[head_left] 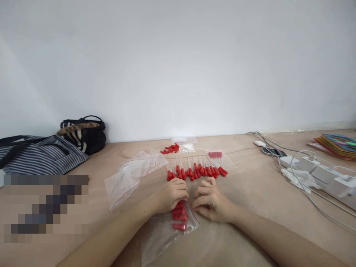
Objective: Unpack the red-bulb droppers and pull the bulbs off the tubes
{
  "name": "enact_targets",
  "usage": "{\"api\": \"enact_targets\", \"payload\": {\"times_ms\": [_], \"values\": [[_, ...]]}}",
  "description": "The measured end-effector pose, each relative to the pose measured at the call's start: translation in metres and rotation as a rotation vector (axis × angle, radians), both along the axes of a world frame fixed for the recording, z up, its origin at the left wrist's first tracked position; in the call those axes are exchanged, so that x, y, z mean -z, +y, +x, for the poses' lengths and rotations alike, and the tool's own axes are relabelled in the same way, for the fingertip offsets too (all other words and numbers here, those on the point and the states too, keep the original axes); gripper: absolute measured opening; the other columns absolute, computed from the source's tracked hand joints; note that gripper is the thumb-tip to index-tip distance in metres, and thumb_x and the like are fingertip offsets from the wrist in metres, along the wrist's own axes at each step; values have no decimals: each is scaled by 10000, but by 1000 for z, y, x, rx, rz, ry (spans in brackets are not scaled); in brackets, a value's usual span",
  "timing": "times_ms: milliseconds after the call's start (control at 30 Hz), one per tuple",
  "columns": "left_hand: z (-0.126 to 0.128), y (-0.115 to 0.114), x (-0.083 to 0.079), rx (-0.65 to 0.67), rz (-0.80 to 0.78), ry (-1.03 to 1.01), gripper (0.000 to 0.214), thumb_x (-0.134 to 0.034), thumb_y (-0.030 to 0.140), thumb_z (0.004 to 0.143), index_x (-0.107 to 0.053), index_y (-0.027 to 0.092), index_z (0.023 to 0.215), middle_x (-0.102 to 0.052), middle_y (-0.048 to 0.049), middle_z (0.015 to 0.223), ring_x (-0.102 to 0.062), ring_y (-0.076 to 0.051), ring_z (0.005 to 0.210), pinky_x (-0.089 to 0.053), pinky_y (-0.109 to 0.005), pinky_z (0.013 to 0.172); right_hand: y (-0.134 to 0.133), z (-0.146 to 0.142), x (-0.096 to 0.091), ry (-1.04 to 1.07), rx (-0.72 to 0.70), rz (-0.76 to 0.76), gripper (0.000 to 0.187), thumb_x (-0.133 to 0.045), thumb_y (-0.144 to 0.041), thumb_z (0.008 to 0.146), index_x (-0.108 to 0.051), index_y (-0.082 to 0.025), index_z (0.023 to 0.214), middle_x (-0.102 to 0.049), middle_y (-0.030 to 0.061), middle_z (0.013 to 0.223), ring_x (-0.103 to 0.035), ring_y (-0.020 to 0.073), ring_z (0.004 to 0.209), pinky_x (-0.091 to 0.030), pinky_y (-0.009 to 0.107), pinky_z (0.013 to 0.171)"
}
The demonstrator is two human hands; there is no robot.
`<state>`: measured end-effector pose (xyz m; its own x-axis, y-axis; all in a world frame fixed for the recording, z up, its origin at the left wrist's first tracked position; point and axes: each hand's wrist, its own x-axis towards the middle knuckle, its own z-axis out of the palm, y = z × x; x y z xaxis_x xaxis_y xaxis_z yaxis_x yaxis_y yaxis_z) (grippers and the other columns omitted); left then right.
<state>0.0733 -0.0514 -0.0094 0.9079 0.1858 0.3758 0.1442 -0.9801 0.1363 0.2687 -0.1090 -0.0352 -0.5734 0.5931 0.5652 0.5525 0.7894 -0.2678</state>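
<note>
My left hand (170, 195) and my right hand (210, 201) rest close together on the wooden table, fingers curled. Between and under them lies a clear zip bag (167, 231) holding red-bulbed droppers (179, 215); both hands pinch the bag near its top. Just beyond my knuckles a row of loose droppers with red bulbs (196, 171) lies on the table. Empty zip bags (130, 176) lie to the left of the row. A small heap of red bulbs (171, 148) sits farther back near another bag.
A striped bag (39, 155) and a black bag (86, 135) lie at the back left by the wall. On the right are a power strip with white chargers and cables (319, 172), a phone (271, 151) and colourful books (338, 145).
</note>
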Motion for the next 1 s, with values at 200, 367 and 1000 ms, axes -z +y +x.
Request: {"api": "enact_targets", "payload": {"times_ms": [200, 367, 1000], "values": [[1, -2, -1, 17, -62, -59, 261, -378, 36, 805, -583, 167, 712, -654, -27, 760, -536, -139, 754, -418, -274, 750, 0, -5, 2, -22, -33, 156, 115, -529, -201, 781, -616, -246, 721, -564, -34, 718, -450, 109, 758, -224, 349, 768], [1, -1, 4, 52, -100, -179, 301, -348, 53, 835, -602, 165, 717, -670, -43, 795, -559, -138, 764, -437, -266, 735, 3, -6, 1, -45, -24, 451, 216, -447, -166, 843, -587, -229, 691, -553, -46, 651, -408, 98, 688, -204, 360, 782], [2, 0, -4, 83, -177, -131, 290, -397, 188, 884, -625, 175, 706, -665, -62, 792, -542, -156, 804, -451, -309, 782, 1, -2, 6, -117, 93, 502, 289, -358, -137, 885, -544, -241, 689, -562, -89, 598, -473, 80, 715, -78, 392, 936]]}}
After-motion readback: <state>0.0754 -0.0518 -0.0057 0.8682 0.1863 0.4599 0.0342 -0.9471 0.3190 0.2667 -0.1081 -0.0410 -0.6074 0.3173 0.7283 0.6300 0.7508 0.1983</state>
